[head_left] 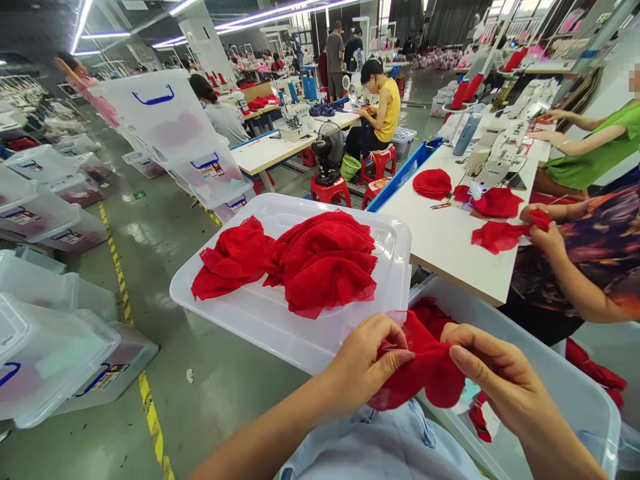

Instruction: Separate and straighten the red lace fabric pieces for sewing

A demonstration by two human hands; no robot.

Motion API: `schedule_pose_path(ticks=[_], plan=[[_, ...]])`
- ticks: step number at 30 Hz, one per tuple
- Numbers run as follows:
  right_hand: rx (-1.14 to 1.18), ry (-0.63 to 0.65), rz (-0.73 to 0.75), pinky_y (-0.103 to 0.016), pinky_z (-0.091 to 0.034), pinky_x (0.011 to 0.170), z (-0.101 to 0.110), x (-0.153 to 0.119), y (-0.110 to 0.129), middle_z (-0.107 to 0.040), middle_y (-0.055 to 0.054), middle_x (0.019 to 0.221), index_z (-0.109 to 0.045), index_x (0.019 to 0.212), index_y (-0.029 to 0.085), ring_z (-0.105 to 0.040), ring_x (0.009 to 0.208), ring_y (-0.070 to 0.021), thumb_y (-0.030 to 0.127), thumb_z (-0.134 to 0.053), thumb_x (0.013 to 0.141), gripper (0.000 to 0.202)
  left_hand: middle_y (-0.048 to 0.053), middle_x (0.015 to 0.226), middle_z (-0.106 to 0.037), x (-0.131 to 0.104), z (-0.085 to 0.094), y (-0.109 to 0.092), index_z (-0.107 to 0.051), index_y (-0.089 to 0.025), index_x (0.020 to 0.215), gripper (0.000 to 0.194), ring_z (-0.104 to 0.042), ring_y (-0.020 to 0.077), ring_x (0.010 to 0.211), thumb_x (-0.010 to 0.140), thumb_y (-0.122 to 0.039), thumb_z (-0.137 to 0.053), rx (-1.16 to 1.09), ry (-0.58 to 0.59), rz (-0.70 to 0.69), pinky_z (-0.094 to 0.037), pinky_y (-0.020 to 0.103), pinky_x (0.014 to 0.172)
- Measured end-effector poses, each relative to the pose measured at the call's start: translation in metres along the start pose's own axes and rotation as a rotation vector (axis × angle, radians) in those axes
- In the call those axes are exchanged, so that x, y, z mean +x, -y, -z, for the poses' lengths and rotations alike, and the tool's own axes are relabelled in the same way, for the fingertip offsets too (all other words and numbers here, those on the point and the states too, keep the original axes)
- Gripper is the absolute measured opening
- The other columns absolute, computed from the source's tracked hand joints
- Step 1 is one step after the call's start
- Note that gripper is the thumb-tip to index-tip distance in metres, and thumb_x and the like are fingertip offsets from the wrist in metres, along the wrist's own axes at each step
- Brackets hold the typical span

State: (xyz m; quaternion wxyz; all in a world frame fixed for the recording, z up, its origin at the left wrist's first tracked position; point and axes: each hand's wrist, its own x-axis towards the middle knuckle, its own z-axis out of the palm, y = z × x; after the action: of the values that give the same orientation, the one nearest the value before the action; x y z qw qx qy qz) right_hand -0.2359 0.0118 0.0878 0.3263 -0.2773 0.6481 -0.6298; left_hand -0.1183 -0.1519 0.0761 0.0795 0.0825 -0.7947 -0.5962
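Between my two hands a piece of thin red fabric (425, 363) is stretched out. My left hand (370, 360) pinches its left part between thumb and fingers. At the fabric's right edge, my right hand (487, 367) is closed in a pinch too. Just beyond my hands lies a white plastic lid (240, 333). On it rest a smaller red fabric pile (233, 257) at the left and a larger, layered red fabric pile (325, 263) at the right. Below my right hand is an open plastic bin (555, 393) with more red fabric inside.
To the right, a co-worker's hands (545, 227) hold red fabric at a white sewing table (450, 260) with a sewing machine (500, 157). Stacked clear bins (165, 120) stand beyond the lid, and more bins (55, 367) line the left. Yellow tape (150, 413) marks the floor.
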Motion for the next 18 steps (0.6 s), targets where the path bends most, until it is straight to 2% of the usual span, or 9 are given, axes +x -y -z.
schedule_pose_path(ticks=[3,5,8,13,16,18], plan=[[-0.023,-0.064,-0.007,-0.027,-0.035,0.053,-0.002,0.0,0.004,-0.05,-0.002,0.066,-0.064,0.065,0.02,-0.042,0.06,-0.0155,0.049,-0.067,0.08,0.033,0.0,0.08,-0.055,-0.002,-0.001,0.001,-0.049,-0.02,0.084,0.027,-0.049,0.0143,0.072,0.093,-0.044,-0.043,-0.076,-0.08,0.08,-0.038,0.026,0.067],[-0.047,-0.074,0.006,-0.026,-0.033,0.05,-0.003,0.0,0.005,-0.048,-0.001,0.064,-0.063,0.064,0.02,-0.04,0.057,-0.0144,0.049,-0.067,0.08,0.034,0.0,0.078,-0.055,-0.003,0.0,0.002,-0.049,-0.02,0.086,0.029,-0.047,0.0138,0.068,0.094,-0.046,-0.039,-0.096,-0.118,0.099,-0.036,0.026,0.063],[-0.048,-0.066,0.005,-0.026,-0.031,0.05,-0.004,0.0,0.004,-0.047,0.0,0.064,-0.063,0.064,0.02,-0.039,0.057,-0.0135,0.048,-0.066,0.081,0.034,0.001,0.077,-0.056,-0.002,0.004,0.001,-0.054,-0.018,0.085,0.031,-0.048,0.0135,0.069,0.093,-0.046,-0.042,-0.098,-0.091,0.053,-0.036,0.025,0.063],[-0.041,-0.063,0.008,-0.025,-0.033,0.051,-0.004,0.0,0.001,-0.048,0.0,0.065,-0.064,0.066,0.019,-0.04,0.057,-0.0125,0.046,-0.066,0.082,0.031,-0.001,0.069,-0.057,0.001,0.006,0.0,-0.064,-0.016,0.076,0.032,-0.048,0.0121,0.065,0.082,-0.048,-0.062,-0.099,-0.032,0.047,-0.035,0.023,0.06],[-0.042,-0.035,-0.011,-0.024,-0.032,0.05,-0.002,0.0,-0.001,-0.046,0.001,0.063,-0.062,0.065,0.019,-0.039,0.056,-0.0121,0.047,-0.065,0.083,0.033,-0.001,0.064,-0.054,0.002,0.008,-0.001,-0.064,-0.016,0.07,0.034,-0.046,0.0115,0.062,0.087,-0.044,-0.056,-0.057,-0.041,0.017,-0.034,0.024,0.06],[-0.027,0.042,-0.036,-0.024,-0.03,0.049,-0.001,-0.002,-0.003,-0.043,0.001,0.059,-0.057,0.06,0.018,-0.035,0.054,-0.0118,0.047,-0.064,0.084,0.038,-0.001,0.061,-0.049,0.002,0.011,-0.004,-0.06,-0.016,0.064,0.038,-0.043,0.0109,0.06,0.09,-0.042,-0.051,-0.06,-0.03,0.002,-0.033,0.024,0.059]])
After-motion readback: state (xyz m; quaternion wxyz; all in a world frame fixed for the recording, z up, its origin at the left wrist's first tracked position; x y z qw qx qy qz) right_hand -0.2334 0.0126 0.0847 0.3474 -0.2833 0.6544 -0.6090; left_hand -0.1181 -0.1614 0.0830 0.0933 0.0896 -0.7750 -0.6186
